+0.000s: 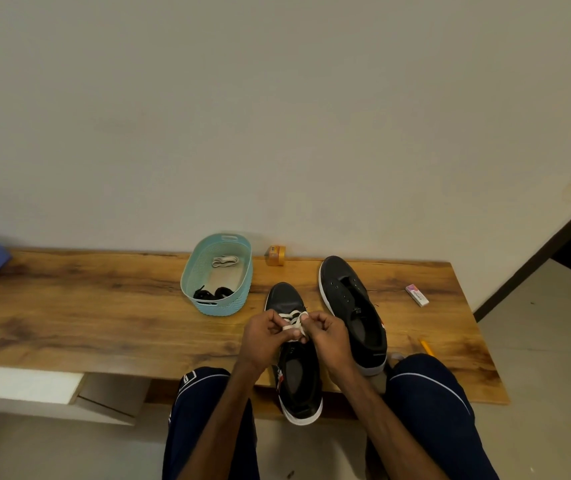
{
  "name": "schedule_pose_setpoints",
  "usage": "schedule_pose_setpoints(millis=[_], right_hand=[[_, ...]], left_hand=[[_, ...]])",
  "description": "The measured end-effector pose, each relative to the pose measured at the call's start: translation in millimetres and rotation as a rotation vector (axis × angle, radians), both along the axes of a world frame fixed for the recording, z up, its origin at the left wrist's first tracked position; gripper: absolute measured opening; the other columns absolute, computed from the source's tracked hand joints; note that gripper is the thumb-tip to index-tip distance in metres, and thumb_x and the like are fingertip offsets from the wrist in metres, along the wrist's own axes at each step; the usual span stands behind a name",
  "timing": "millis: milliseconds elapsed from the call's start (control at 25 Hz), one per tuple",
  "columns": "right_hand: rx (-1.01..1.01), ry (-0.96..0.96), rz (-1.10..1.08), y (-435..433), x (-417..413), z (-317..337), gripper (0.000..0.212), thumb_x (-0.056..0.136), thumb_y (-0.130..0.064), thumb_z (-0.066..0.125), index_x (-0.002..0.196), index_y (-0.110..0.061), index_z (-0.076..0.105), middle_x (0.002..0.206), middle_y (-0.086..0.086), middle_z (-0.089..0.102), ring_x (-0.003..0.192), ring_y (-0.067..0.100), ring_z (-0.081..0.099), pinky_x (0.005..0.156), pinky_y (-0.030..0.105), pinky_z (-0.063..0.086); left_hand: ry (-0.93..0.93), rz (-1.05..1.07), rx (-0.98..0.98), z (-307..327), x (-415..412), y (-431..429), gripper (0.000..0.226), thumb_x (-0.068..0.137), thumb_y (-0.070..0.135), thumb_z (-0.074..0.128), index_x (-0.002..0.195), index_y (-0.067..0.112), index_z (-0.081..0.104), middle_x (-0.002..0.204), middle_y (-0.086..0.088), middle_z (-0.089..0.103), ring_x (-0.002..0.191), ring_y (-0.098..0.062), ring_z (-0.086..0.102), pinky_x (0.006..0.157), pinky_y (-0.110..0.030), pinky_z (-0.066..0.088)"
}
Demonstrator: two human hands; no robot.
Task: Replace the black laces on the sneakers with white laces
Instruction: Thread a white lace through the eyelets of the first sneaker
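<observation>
Head view: a flat white lace [292, 326] is pinched in the grip of the left hand [266, 336] and the right hand [328, 336], above the near black canvas sneaker [299, 379] on the wooden counter [104, 317]. An unlaced second black sneaker [348, 303] is set just beside it; black laces [213, 293] are held in a pale blue plastic basket [216, 309].

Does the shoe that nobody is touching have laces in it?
No, it is unlaced. The untouched sneaker shows bare eyelets down both sides of its tongue, and no lace crosses between them.
</observation>
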State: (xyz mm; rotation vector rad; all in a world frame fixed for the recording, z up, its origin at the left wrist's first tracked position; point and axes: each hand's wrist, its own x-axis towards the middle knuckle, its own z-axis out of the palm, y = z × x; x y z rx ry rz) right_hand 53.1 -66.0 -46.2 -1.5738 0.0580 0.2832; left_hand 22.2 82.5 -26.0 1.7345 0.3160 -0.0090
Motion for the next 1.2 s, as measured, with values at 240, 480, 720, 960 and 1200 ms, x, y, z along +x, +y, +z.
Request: schedule_pose_setpoints(millis=[240, 480, 720, 960, 1200], right_hand=[[-0.39, -0.199, 0.104, 3, 0, 0, 0.007, 0.095, -0.02, 0.065, 0.095, -0.021, 0.072, 0.085, -0.006, 0.073, 0.079, 0.006, 0.068, 0.075, 0.035, 0.058], [-0.518, -0.234, 0.246, 0, 3, 3, 0.015, 0.093, -0.025, 0.068, 0.104, -0.016, 0.072, 0.104, -0.004, 0.067, 0.096, 0.01, 0.063, 0.087, 0.034, 0.052], [-0.66, -0.375, 0.254, 0, 4, 4, 0.021, 0.094, -0.027, 0.066, 0.095, -0.007, 0.072, 0.104, 0.001, 0.057, 0.093, 0.014, 0.055, 0.083, 0.031, 0.049], [-0.618, -0.518, 0.257, -4, -3, 10, 0.019, 0.093, -0.018, 0.066, 0.11, -0.023, 0.061, 0.108, -0.005, 0.059, 0.097, 0.011, 0.054, 0.083, 0.03, 0.049], [-0.942, -0.791, 0.307, -4, -11, 13, 0.025, 0.088, -0.015, 0.063, 0.11, -0.027, 0.059, 0.109, -0.006, 0.065, 0.103, 0.018, 0.057, 0.096, 0.039, 0.043]], left_hand=[[-0.107, 0.034, 0.222, 4, -6, -4, 0.022, 0.08, 0.006, 0.078, 0.078, 0.021, 0.062, 0.077, 0.004, 0.073, 0.075, -0.006, 0.07, 0.068, -0.017, 0.054], [-0.179, 0.029, 0.461, 1, -7, -7, 0.021, 0.088, 0.011, 0.07, 0.085, 0.028, 0.058, 0.085, 0.012, 0.065, 0.083, 0.002, 0.06, 0.071, -0.015, 0.048], [-0.101, 0.066, 0.387, -2, -5, -6, 0.021, 0.088, 0.013, 0.073, 0.083, 0.026, 0.057, 0.082, 0.011, 0.068, 0.078, 0.006, 0.064, 0.066, -0.01, 0.049], [0.013, 0.211, 0.072, -3, 1, -4, 0.015, 0.085, 0.011, 0.076, 0.086, 0.008, 0.062, 0.084, -0.005, 0.074, 0.079, -0.014, 0.073, 0.071, -0.028, 0.057], [0.181, 0.168, -0.165, -2, 0, 0, 0.02, 0.086, 0.014, 0.076, 0.094, -0.001, 0.065, 0.079, -0.014, 0.074, 0.069, -0.018, 0.063, 0.06, -0.025, 0.052]])
